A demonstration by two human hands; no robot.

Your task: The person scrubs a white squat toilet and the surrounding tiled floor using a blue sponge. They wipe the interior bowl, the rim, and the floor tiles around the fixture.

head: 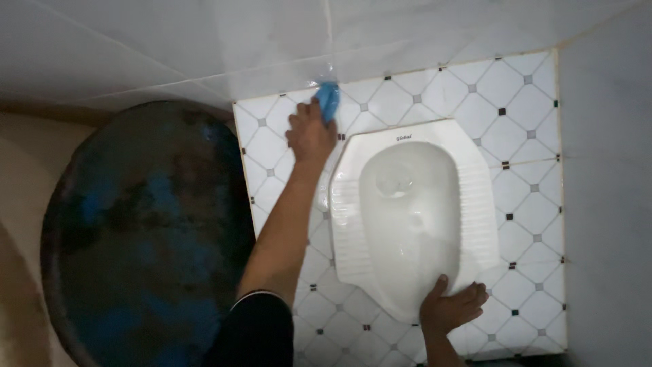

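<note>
My left hand is stretched forward and closed on a small blue scrubbing pad. It presses the pad onto the patterned floor tiles where they meet the white wall, just past the far left corner of a white squat toilet pan. A black sleeve covers that arm's upper part. My right hand lies flat on the pan's near rim with its fingers spread, holding nothing. The pan's bowl looks wet.
A large dark blue round drum stands at the left, close against the raised tiled platform. White tiled walls close in the far side and the right side.
</note>
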